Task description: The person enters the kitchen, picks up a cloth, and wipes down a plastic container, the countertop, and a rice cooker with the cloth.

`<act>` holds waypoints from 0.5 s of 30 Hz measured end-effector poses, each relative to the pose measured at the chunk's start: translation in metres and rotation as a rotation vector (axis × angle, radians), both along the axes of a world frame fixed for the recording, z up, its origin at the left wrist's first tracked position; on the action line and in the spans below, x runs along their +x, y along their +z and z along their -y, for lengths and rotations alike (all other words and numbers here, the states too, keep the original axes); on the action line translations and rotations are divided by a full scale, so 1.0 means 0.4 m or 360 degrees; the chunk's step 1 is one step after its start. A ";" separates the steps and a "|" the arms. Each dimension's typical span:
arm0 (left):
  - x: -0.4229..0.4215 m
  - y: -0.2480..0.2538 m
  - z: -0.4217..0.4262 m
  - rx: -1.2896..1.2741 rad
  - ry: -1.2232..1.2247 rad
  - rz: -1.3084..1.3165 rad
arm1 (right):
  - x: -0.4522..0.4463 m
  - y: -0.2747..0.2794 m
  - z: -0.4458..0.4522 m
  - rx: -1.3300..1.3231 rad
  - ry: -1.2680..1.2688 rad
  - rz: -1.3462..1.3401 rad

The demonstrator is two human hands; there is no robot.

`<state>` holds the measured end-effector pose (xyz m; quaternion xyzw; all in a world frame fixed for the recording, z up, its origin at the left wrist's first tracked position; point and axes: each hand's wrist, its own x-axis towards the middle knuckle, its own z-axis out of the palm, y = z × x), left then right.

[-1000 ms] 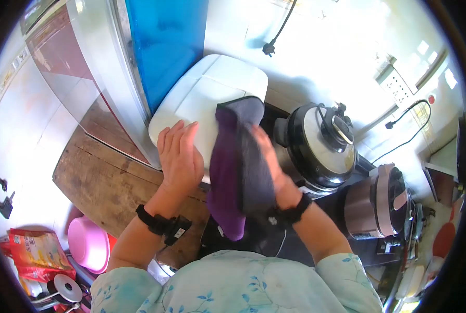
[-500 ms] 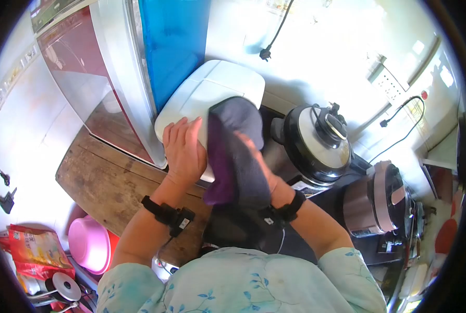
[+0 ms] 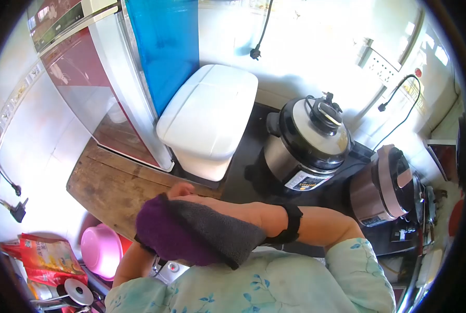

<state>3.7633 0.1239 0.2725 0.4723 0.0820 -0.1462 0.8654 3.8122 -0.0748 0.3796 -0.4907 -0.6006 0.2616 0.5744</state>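
A purple and grey cloth [image 3: 191,229] is held up close to my chest. My right hand [image 3: 181,190] reaches across to the left at its upper edge, fingers bent against it. The rest of that hand is partly hidden behind the fabric, and the grey part hangs in front of my right forearm. The cloth covers my left hand, so its fingers do not show; only the left forearm comes out below the purple part.
A white lidded bin [image 3: 207,120] stands behind a wooden board [image 3: 100,185]. To the right are a pressure cooker [image 3: 308,141] and a brownish cooker [image 3: 371,193]. A pink basin [image 3: 101,251] and a red packet [image 3: 48,263] are at lower left. A plug [image 3: 255,52] hangs by the wall.
The cloth has come down and left, toward my chest, uncovering the white bin. My left hand, open before, is now hidden by the cloth. My right arm has swung across to the left.
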 end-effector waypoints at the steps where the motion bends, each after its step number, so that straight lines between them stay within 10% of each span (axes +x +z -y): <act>1: -0.016 0.009 0.000 -0.0081 -0.0097 -0.0037 | 0.004 -0.008 0.004 0.0041 -0.0071 0.0007; 7: -0.060 0.043 -0.027 0.0175 0.0054 0.0101 | 0.133 -0.028 0.040 -0.0560 -0.0586 0.0228; 9: -0.046 0.061 -0.048 0.0541 0.0311 0.0239 | 0.108 0.049 0.036 -0.1604 -0.0690 0.1384; 15: -0.049 0.261 0.038 0.3242 0.0752 0.1555 | 0.165 0.032 0.066 -0.0272 -0.1853 0.1505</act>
